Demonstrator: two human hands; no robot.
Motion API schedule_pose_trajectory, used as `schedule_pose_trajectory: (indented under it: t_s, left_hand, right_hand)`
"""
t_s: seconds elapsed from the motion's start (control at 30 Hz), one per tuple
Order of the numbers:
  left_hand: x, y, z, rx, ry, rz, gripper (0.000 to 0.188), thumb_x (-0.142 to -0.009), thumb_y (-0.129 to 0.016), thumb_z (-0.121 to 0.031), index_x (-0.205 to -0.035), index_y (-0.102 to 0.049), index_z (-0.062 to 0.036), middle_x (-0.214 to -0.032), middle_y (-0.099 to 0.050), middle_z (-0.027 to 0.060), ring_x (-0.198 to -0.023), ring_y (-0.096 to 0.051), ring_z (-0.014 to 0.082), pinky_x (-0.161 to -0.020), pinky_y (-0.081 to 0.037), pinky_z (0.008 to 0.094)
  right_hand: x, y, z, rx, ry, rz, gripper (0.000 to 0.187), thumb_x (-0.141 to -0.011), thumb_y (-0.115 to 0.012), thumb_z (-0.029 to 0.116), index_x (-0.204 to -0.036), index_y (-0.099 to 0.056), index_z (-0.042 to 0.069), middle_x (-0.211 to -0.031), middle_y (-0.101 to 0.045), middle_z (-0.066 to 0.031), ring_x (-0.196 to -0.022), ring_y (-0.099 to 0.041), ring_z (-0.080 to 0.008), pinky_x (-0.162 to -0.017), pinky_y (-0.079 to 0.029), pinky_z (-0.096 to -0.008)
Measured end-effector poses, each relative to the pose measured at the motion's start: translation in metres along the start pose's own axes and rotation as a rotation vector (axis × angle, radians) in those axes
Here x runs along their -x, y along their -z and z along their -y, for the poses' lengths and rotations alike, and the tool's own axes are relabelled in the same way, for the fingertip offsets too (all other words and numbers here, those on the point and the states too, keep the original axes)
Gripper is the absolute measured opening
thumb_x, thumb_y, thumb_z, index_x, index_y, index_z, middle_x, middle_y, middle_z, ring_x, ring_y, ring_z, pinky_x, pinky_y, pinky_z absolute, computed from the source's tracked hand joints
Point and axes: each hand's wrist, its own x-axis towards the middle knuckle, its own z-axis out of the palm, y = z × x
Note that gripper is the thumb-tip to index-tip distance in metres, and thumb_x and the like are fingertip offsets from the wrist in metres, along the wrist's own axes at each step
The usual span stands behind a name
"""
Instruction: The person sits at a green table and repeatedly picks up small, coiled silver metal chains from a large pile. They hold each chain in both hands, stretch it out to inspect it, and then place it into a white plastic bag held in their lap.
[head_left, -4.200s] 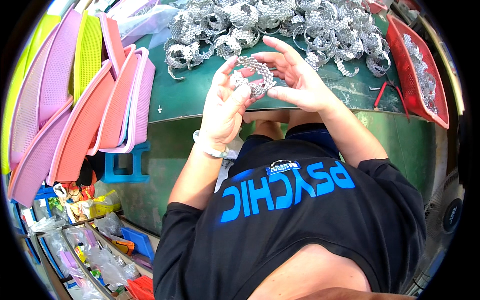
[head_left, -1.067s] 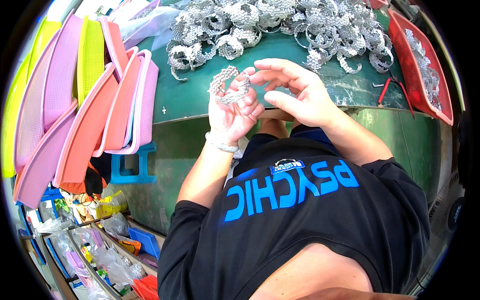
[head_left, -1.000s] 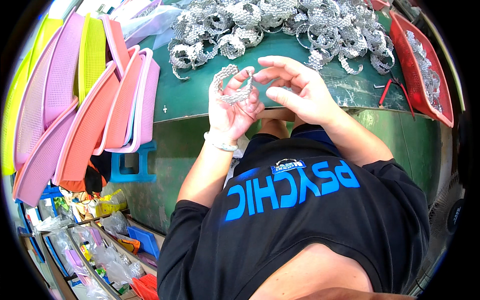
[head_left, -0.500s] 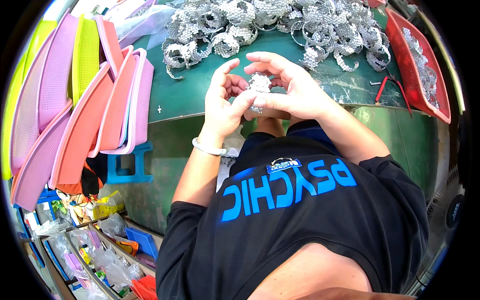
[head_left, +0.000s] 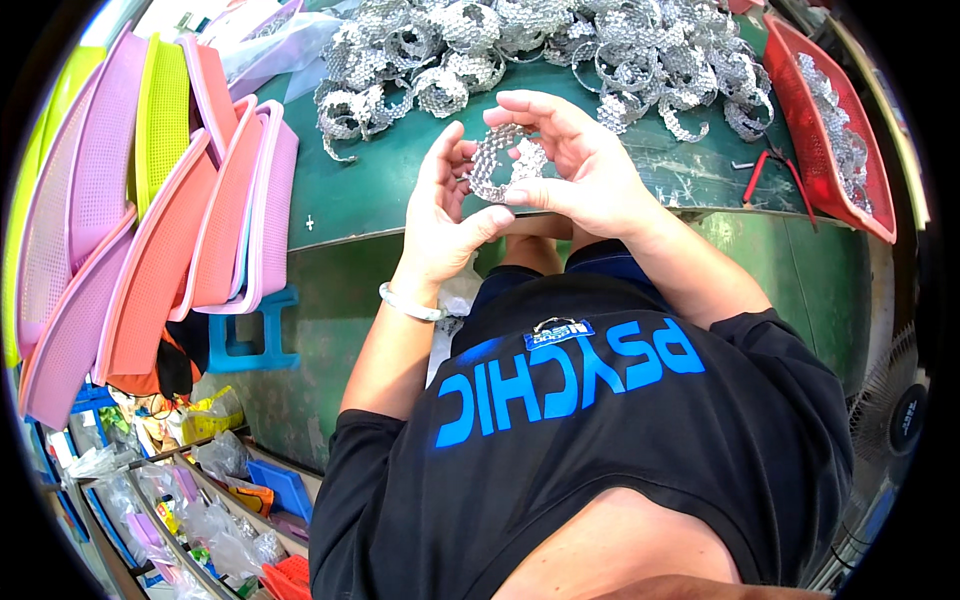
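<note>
A curled silver mesh band (head_left: 490, 165), made of small scale-like links, stands as an open loop above the near edge of the green table. My right hand (head_left: 580, 165) grips its right side, with the thumb pressed on the front and the fingers arched over behind. On the other side my left hand (head_left: 440, 215) is cupped open. Its curved fingers are at the loop's left edge, while its thumb stretches out below, apart from the band. Whether the left fingertips touch the band is hard to see.
Beyond my hands, a heap of similar silver bands (head_left: 440, 60) covers the back of the green table (head_left: 380, 200). Red-handled pliers (head_left: 760, 180) lie at right beside a red basket (head_left: 835, 140) of silver pieces. Stacked colored baskets (head_left: 160, 250) stand left, above a blue stool (head_left: 255, 335).
The band was bunched between both hands and now shows as a wider loop. My left thumb has moved away from it, and the hands are slightly further apart.
</note>
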Motion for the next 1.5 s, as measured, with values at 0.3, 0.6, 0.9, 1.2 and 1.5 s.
schedule_pose_trajectory:
  t_s: [0.3,0.6,0.9,1.2,1.5]
  left_hand:
    - [0.003,-0.01,-0.008,0.073,0.138,-0.019,0.052,-0.074,-0.072,-0.007,-0.12,-0.046,0.0004,-0.108,-0.054,0.0057,-0.094,-0.052,0.0125,-0.079,-0.047,0.0264]
    - [0.004,-0.014,-0.012,0.083,0.07,-0.118,0.049,-0.075,-0.069,-0.004,-0.117,-0.044,0.0011,-0.107,-0.054,0.0089,-0.091,-0.053,0.0134,-0.08,-0.046,0.026]
    - [0.004,-0.017,-0.016,0.179,0.029,-0.181,0.038,-0.078,-0.062,0.002,-0.11,-0.042,-0.0001,-0.106,-0.055,0.0115,-0.093,-0.054,0.0131,-0.078,-0.045,0.0247]
    - [0.002,-0.023,-0.015,0.015,-0.099,-0.263,0.044,-0.074,-0.066,0.004,-0.109,-0.04,-0.0012,-0.107,-0.052,0.0115,-0.096,-0.053,0.0149,-0.083,-0.044,0.0278]
    - [0.001,-0.028,-0.013,-0.148,-0.221,-0.331,0.063,-0.065,-0.075,0.0,-0.113,-0.035,-0.002,-0.106,-0.043,0.0095,-0.096,-0.05,0.0159,-0.086,-0.043,0.0293]
  right_hand:
    - [-0.001,0.003,-0.002,-0.138,-0.043,-0.031,0.067,-0.074,-0.067,-0.001,-0.132,-0.035,0.005,-0.126,-0.047,-0.0124,-0.108,-0.048,-0.0141,-0.093,-0.041,-0.0283]
    - [-0.001,0.009,-0.014,-0.216,-0.051,-0.104,0.053,-0.084,-0.059,0.004,-0.131,-0.036,0.005,-0.125,-0.048,-0.0137,-0.11,-0.05,-0.0184,-0.096,-0.039,-0.0319]
    - [-0.001,0.011,-0.017,-0.244,-0.11,-0.133,0.043,-0.088,-0.055,0.013,-0.128,-0.041,0.003,-0.12,-0.053,-0.0126,-0.11,-0.051,-0.0201,-0.095,-0.039,-0.0331]
    - [0.001,0.011,-0.021,-0.262,-0.141,-0.176,0.037,-0.09,-0.053,0.015,-0.123,-0.044,0.002,-0.114,-0.054,-0.0087,-0.103,-0.052,-0.0158,-0.087,-0.041,-0.0308]
    - [0.002,0.011,-0.023,-0.244,-0.205,-0.199,0.032,-0.09,-0.052,0.012,-0.119,-0.047,0.001,-0.102,-0.058,-0.0051,-0.089,-0.054,-0.0109,-0.077,-0.043,-0.0256]
